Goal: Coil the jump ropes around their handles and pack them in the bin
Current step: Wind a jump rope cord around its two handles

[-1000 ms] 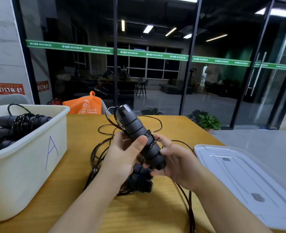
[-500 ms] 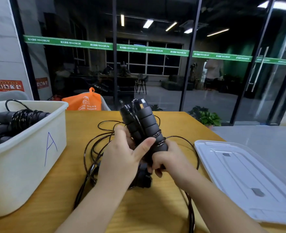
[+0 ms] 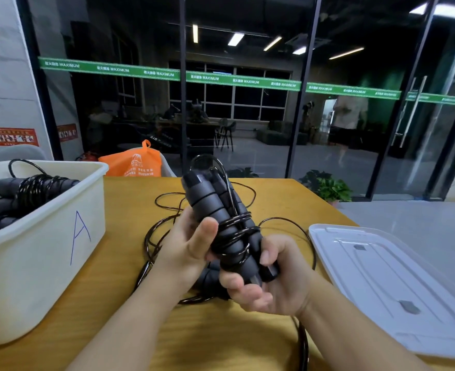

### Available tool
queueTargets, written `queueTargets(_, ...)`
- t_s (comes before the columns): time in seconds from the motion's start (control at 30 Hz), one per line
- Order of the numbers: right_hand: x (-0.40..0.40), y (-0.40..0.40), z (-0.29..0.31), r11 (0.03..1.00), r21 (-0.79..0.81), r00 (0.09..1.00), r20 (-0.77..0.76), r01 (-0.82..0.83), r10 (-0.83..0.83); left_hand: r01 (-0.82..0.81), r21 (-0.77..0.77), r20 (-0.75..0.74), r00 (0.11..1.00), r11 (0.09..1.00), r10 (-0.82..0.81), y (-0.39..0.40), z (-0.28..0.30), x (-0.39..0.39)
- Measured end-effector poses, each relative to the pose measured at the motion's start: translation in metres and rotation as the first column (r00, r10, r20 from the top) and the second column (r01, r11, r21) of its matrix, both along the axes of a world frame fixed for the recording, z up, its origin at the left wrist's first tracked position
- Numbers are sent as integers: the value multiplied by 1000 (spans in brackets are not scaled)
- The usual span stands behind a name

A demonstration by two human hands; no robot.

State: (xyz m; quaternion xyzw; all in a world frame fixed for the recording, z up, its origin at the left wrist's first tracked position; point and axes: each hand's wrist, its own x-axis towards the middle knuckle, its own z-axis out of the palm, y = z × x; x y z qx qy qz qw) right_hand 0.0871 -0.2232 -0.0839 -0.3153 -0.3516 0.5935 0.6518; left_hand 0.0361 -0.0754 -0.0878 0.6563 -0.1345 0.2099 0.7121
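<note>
Two black handles [image 3: 221, 223] held together upright above bench [image 3: 247, 330]: left hand [image 3: 191, 247] wrapped round middle, right hand [image 3: 272, 279] gripping lower ends. Few rope [image 3: 237, 226] turns wound on. Bin [image 3: 47, 236] at left.

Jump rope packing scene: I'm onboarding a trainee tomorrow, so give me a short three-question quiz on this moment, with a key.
1. True or false: the white bin marked "A" already holds coiled jump ropes.
2. Multiple choice: the clear lid lies (a) on the bin, (b) flat on the table to the person's right, (c) on the floor.
3. Short answer: what do the left hand and right hand hold together?

Key:
1. True.
2. b.
3. A pair of black handles, held side by side, with a few turns of rope wound round them; the rest lies loose on the table.
</note>
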Motion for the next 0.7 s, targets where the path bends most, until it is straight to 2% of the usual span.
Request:
queueTargets(0.1, 4, 0, -5, 993, 21, 988, -98, -120, 122, 122, 2, -75, 990, 992, -122, -6, 4, -7)
queueTargets(0.17, 7, 0, -8, 991, 12, 985, -101, -137, 137, 118, 7, -103, 988, 993, -117, -5, 5, -8)
queueTargets(0.27, 12, 2, -11, 998, -30, 998, -53, -46, 44, 80, 0, -129, 988, 997, -79, -4, 5, -6)
queueTargets(0.37, 8, 1, -6, 972, -136, 981, 48, 193, -188, 14, -53, -146, 989, 999, -21, -1, 4, 0)
queueTargets(0.43, 4, 3, 0, 852, -195, 869, 210, 486, -448, -70, -41, -109, 992, 997, 65, 1, 3, 4)
queueTargets(0.47, 2, 3, 2, 751, -172, 753, 341, 638, -562, -126, -30, -83, 989, 992, 123, 2, 3, 5)
queueTargets(0.5, 2, 3, 2, 634, -111, 599, 483, 765, -639, -181, -24, -61, 982, 983, 179, 2, 3, 6)
queueTargets(0.53, 1, 2, 3, 545, -25, 448, 601, 838, -662, -223, -30, -40, 974, 974, 222, 2, 3, 6)
queueTargets(0.57, -1, 2, 3, 521, 60, 348, 678, 851, -647, -267, -40, -25, 964, 963, 266, 2, 3, 7)
queueTargets(0.6, -5, 2, 4, 556, 120, 311, 724, 822, -616, -320, -38, -17, 948, 947, 319, 0, 5, 7)
queueTargets(0.67, -12, 4, 2, 649, 161, 310, 777, 744, -548, -430, -11, -30, 902, 903, 430, -2, 6, 6)
queueTargets(0.7, -14, 5, -1, 656, 174, 262, 819, 735, -510, -463, 3, -43, 886, 887, 462, -4, 7, 5)
